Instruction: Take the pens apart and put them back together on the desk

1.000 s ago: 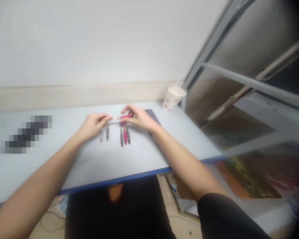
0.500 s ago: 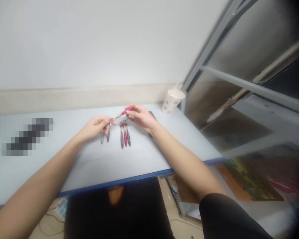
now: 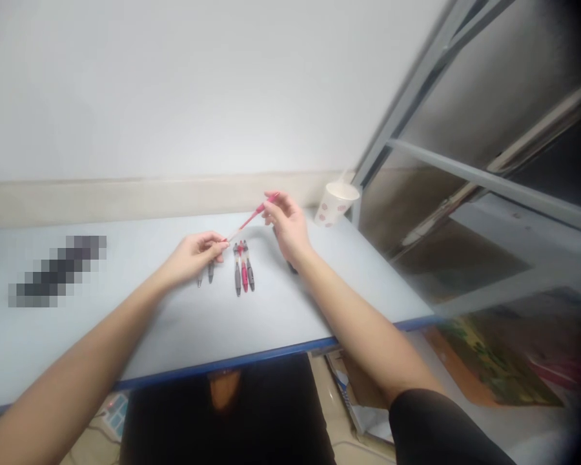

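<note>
My left hand is closed on the rear end of a red pen, pinching it with thumb and fingertips. Farther up and right, my right hand grips the pen's red front barrel. A thin pale and red refill shows between the two hands; whether it is attached to either part I cannot tell. Below them, a red pen lies between a grey pen and a dark pen. Two more pens, one clear and one grey, are partly hidden under my left hand.
A white patterned paper cup stands at the table's back right corner, beside a metal frame. A flat dark object is mostly covered by my right hand. A pixelated dark item lies at left. The blue table edge is nearest me.
My right hand has moved up and right with the red front barrel, farther from my left hand. More of the thin refill now shows between them. The pens on the table stay put.
</note>
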A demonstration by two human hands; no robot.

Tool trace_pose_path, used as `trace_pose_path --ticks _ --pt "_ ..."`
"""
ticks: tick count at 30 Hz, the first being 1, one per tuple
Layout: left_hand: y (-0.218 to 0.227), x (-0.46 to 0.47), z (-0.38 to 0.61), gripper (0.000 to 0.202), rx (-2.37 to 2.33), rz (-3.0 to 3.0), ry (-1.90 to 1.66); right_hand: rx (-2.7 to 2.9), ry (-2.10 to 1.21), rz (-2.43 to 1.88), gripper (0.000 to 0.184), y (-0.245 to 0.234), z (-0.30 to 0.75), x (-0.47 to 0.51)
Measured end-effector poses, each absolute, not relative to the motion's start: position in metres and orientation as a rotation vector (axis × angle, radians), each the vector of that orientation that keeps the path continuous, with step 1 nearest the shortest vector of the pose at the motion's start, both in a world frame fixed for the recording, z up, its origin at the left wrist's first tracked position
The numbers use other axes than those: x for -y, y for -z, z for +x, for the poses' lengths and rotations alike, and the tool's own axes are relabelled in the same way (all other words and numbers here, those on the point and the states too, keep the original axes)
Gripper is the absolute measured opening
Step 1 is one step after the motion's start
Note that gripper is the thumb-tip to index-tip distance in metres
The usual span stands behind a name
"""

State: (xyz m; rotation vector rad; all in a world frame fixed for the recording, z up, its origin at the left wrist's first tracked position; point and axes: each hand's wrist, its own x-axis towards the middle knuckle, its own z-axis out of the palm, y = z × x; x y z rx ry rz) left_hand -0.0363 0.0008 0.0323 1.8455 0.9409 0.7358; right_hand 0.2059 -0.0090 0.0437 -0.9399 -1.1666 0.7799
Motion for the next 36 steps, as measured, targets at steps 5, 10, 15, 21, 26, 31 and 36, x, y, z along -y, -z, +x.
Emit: trace_pose_path --ticks 5,10,15,21,26,31,36 --pt "-0.03 0.003 -0.032 0.044 -0.994 1.972 -0.756 1.138 -0.741 -0.989 0.038 -0.04 0.21 0.004" --pt "-0.031 0.003 -0.032 0.041 -1.023 1.973 -0.743 1.107 -0.782 -0.962 0.037 -0.038 0.212 0.001" --pt "-0.033 0.002 -0.033 0.04 -1.007 1.95 -0.783 1.233 -0.97 -0.932 0.037 -0.035 0.211 0.003" --pt "-0.035 -0.011 -0.041 0.049 -1.003 1.926 -0.91 1.41 -1.106 -0.934 0.034 -0.035 0.211 0.008" --pt "-0.033 -0.021 -0.046 0.058 -1.005 1.808 -0.892 1.364 -1.116 -0.89 0.033 -0.032 0.2 0.01" --pt "-0.032 -0.018 -0.041 0.056 -0.93 1.554 -0.964 1.181 -1.234 -0.885 0.037 -0.033 0.189 0.017" --pt "-0.036 -0.012 -0.038 0.043 -0.979 1.513 -1.039 1.356 -1.068 -0.964 0.031 -0.037 0.187 0.024"
